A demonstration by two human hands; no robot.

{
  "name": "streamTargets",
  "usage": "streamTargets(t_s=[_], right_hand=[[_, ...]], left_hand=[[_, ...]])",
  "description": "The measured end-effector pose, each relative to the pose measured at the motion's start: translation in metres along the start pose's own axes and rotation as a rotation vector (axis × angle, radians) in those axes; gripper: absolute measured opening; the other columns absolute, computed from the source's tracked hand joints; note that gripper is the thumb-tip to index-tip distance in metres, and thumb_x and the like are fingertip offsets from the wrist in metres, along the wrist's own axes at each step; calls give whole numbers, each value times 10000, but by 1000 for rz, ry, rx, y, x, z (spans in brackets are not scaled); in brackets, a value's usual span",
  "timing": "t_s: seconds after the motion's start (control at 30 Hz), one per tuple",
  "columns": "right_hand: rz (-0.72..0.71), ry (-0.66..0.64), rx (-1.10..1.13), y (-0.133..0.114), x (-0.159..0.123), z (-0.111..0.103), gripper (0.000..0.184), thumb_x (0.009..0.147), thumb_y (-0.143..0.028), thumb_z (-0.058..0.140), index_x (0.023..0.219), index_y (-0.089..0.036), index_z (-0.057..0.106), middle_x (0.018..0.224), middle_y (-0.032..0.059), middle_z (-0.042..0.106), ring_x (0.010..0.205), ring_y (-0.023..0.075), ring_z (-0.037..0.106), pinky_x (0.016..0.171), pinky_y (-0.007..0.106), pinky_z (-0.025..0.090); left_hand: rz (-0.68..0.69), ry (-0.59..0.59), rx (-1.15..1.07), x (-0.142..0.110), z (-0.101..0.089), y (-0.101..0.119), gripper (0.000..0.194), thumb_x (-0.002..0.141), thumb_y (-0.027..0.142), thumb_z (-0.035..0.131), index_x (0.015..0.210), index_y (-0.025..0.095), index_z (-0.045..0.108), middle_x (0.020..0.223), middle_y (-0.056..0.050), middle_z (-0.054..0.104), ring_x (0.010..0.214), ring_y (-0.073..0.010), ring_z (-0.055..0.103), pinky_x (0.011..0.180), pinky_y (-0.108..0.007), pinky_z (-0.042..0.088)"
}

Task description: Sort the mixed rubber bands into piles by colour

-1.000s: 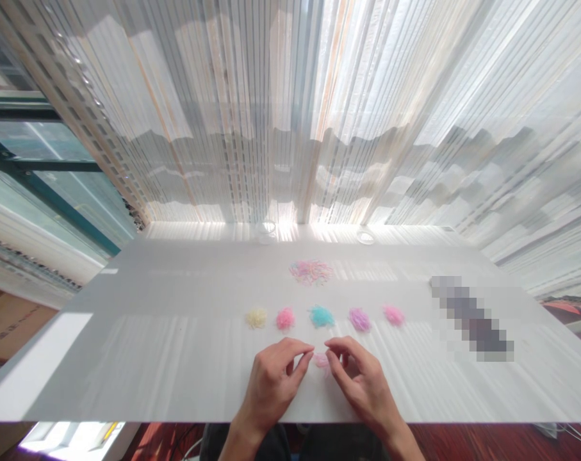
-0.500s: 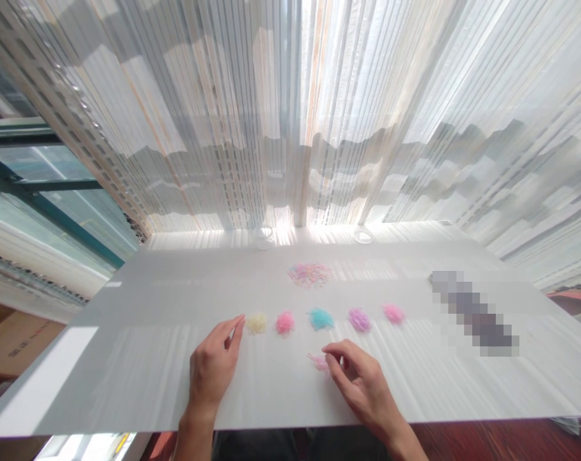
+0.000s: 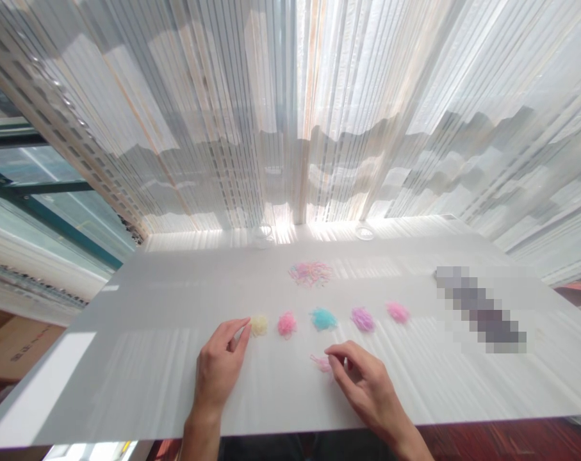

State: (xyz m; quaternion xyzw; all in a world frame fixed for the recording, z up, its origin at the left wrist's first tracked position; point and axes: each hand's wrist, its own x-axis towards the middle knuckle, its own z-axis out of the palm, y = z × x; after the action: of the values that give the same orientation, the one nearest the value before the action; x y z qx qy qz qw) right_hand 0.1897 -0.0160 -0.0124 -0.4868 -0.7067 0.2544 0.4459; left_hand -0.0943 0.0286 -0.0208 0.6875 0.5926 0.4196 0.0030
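My left hand (image 3: 223, 362) is pinched closed, its thumb and forefinger tips at the left edge of a pale yellow pile of thin strands (image 3: 259, 325); whatever it grips is too small to make out. My right hand (image 3: 364, 381) is closed too, forefinger and thumb curled together at a small light pink bunch of strands (image 3: 319, 363), partly hidden by the fingers. Beyond the hands, in a row with the yellow pile, lie a bright pink pile (image 3: 287, 324), a turquoise pile (image 3: 323, 319), a purple pile (image 3: 362, 319) and another pink pile (image 3: 398, 312).
A looser pile of mixed-colour strands (image 3: 311, 273) lies farther back on the white table (image 3: 141, 358). Two clear round containers (image 3: 264, 233) stand along the back edge by the curtain. At the right is a blurred-out long object (image 3: 482, 312). A cardboard box (image 3: 18, 346) sits left of the table.
My left hand has shifted slightly right, its fingertips now at the yellow pile's edge. My right hand stays by the small pink bunch. The whole view has turned a little.
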Motion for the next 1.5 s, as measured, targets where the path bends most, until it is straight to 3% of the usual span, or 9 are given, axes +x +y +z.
streamTargets(t_s=[0.27,0.43,0.6,0.73,0.87,1.2,1.5], right_hand=[[-13,12,-7,1,0,0,118,1023,-230,569,995,-243,683,795,-2,680,653,137,594,621,236,491],[4,81,-16,2,1,0,118,1021,-239,574,1020,-243,692,797,-5,684,671,139,614,635,236,502],[18,101,-21,0,4,0,138,1019,-241,564,1021,-232,702,811,6,704,670,146,630,631,240,516],[8,96,-12,-1,3,-1,140,1013,-230,564,1024,-228,703,839,12,716,691,146,647,638,235,523],[15,95,-7,-1,2,-1,154,1010,-217,552,1026,-227,705,846,14,714,693,145,645,642,236,521],[42,73,-7,0,2,1,156,1002,-227,555,1001,-224,711,830,18,698,670,143,611,628,237,518],[55,59,-21,0,1,1,152,1004,-214,558,1004,-232,708,830,10,696,659,140,598,615,235,500]], left_hand=[[3,11,13,-1,-2,3,290,1018,417,578,1020,190,758,890,-33,736,491,-95,508,568,-240,513],[86,49,-56,-9,-7,23,164,1020,301,603,1085,196,711,899,-22,711,520,-90,506,593,-220,522],[239,-196,-235,-23,4,66,168,1012,210,600,1160,238,674,1015,-29,727,524,-83,520,597,-212,536],[308,-361,-280,-23,18,85,146,987,180,594,1063,244,701,922,-15,731,629,-122,652,617,-217,542],[306,-383,-248,-20,24,83,134,949,166,619,1002,242,715,895,-20,726,769,-171,722,687,-249,559],[296,-457,-212,-19,29,76,136,963,214,614,960,252,745,890,-17,714,724,-151,700,667,-232,538],[347,-504,-185,-21,29,70,173,1037,216,502,951,221,652,911,-33,696,747,-173,690,677,-261,526]])
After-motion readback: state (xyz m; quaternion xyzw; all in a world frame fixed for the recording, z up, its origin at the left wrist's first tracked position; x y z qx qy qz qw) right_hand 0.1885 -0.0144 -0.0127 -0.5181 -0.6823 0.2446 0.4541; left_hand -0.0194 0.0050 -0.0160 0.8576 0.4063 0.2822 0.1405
